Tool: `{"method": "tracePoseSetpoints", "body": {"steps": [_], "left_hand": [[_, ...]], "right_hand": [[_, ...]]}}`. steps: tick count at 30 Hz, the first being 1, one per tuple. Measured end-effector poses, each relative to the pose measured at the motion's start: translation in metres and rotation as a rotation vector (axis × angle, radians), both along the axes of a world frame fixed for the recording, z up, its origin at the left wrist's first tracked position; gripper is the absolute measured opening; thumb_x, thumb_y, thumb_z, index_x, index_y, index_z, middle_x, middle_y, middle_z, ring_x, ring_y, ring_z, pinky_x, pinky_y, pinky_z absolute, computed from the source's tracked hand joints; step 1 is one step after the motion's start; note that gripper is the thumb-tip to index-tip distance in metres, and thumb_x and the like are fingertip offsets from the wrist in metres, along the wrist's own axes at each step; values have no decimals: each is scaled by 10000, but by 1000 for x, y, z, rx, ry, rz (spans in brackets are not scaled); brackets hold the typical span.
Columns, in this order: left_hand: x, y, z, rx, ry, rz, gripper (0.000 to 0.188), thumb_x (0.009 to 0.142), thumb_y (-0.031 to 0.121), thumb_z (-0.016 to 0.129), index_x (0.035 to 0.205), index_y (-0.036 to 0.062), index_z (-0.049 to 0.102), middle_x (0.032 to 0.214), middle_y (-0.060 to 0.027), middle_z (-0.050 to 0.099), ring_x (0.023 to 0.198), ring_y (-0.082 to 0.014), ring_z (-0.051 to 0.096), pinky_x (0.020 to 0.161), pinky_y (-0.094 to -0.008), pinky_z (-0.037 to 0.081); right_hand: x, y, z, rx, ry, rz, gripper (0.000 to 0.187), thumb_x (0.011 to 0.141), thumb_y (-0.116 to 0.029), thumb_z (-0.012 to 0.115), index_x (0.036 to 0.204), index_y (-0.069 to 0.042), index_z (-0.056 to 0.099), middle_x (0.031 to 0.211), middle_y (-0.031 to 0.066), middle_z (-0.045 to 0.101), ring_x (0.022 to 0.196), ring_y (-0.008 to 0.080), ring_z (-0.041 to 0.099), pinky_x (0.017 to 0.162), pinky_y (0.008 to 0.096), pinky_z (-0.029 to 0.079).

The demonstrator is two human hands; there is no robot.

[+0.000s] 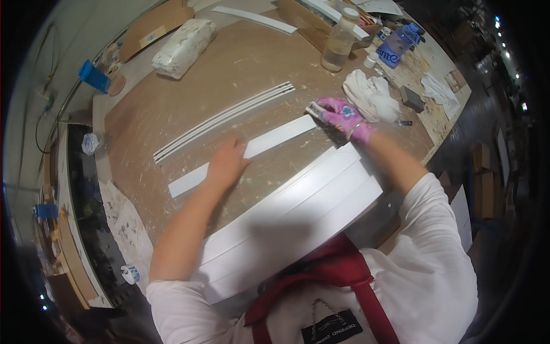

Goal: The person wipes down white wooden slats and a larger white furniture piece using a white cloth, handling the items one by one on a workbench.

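A flat white strip (281, 136) lies slantwise on the brown work table. My bare left hand (226, 159) is closed over it left of its middle, fingers curled at its edges. At the strip's right end is my right hand (345, 116), in a pink patterned glove. It pinches a small pale-and-dark block (313, 109) against or just over that end; its exact kind is hard to make out. Beyond the strip, a second white strip with dark grooves (223, 121) rests on the table. Nearest me lie several wide white panels (298, 198), side by side or overlapping.
Behind my right hand are a crumpled white cloth (371, 94), a dark block (411, 98), a glass jar (339, 43) and a blue bottle (399, 46). A wrapped white bundle (184, 49) and a blue container (93, 77) stand far left. The table's edge (441, 152) drops off at right.
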State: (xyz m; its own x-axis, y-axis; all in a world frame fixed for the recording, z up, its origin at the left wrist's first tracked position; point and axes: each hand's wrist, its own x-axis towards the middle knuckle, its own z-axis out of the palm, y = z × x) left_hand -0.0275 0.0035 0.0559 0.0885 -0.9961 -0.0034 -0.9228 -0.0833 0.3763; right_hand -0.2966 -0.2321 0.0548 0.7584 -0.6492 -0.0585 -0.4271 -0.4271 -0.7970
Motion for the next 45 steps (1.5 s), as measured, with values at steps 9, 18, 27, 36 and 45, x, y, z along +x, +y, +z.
{"method": "tracePoseSetpoints", "body": {"steps": [9,18,27,36,45], "left_hand": [[-7,-1,4,10,-48,19,460,752,191,703,1166,61,551,1064,-162,529,976,-361,520,840,-414,442],[-25,37,101,-184,-90,-11,456,782,235,678,1167,21,563,1013,-173,590,976,-358,535,934,-422,395],[-84,96,134,115,109,-67,570,748,328,711,1203,28,545,956,-147,560,907,-312,515,824,-391,427],[-34,53,105,-30,233,27,607,813,289,662,1315,43,426,1282,-203,470,1172,-375,452,1002,-413,368],[22,-26,20,-154,-413,102,631,764,258,682,1319,94,428,1359,-145,393,1240,-320,394,975,-452,360]], "right_hand": [[-63,22,17,-73,16,286,378,887,-318,563,1158,-55,584,1017,151,623,994,263,574,913,327,418],[-109,39,31,227,-386,-213,383,872,-174,598,1217,-15,549,1170,84,591,1019,148,551,906,257,421],[-90,69,42,459,-533,-477,386,865,-166,605,1223,-31,552,1089,27,596,834,87,548,696,213,454],[-79,60,35,579,-673,-575,424,867,-225,604,1252,-63,531,959,-12,586,788,71,524,667,210,432],[-52,58,48,484,-614,-499,403,864,-179,628,1223,-23,534,1025,15,598,809,59,542,658,204,450]]}}
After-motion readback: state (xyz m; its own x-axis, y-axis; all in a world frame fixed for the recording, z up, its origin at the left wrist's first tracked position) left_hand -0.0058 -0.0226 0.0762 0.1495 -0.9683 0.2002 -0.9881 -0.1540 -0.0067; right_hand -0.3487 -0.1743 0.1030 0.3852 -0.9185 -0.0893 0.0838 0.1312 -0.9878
